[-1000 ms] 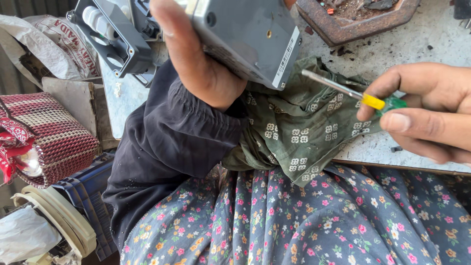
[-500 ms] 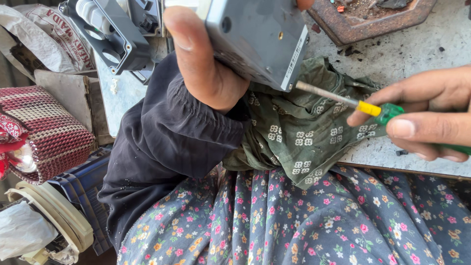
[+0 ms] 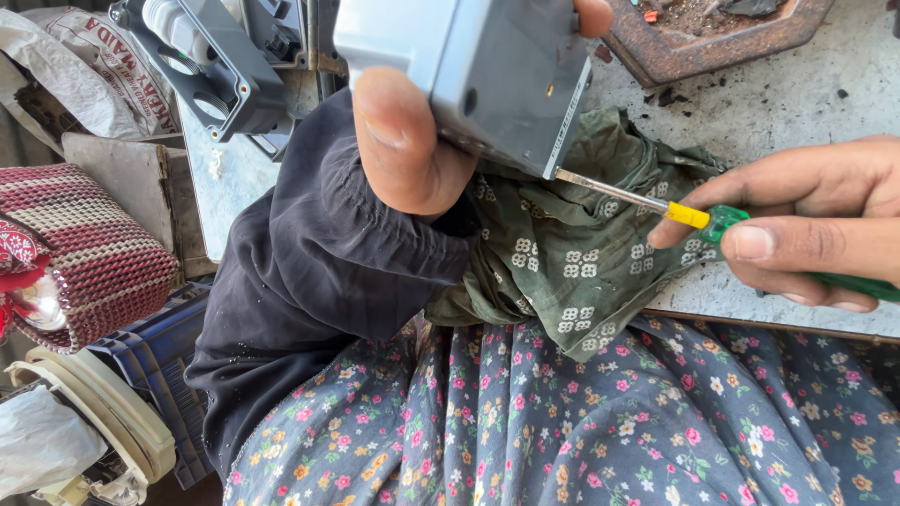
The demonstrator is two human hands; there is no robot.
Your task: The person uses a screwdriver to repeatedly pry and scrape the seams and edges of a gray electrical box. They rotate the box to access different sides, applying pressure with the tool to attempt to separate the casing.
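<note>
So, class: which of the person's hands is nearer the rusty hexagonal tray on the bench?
Left. The left hand grips the grey box right beside the tray; the right hand holds the screwdriver lower down.

A crumpled whitish woven sack (image 3: pixel 89 80) with red printed lettering lies at the upper left beside the dark plastic parts, and a rumpled translucent white plastic bag (image 3: pixel 42 440) sits at the lower left corner.

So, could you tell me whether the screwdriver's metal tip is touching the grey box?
Touching: the head view shows the screwdriver shaft meeting the lower edge of the grey box with no gap.
</note>
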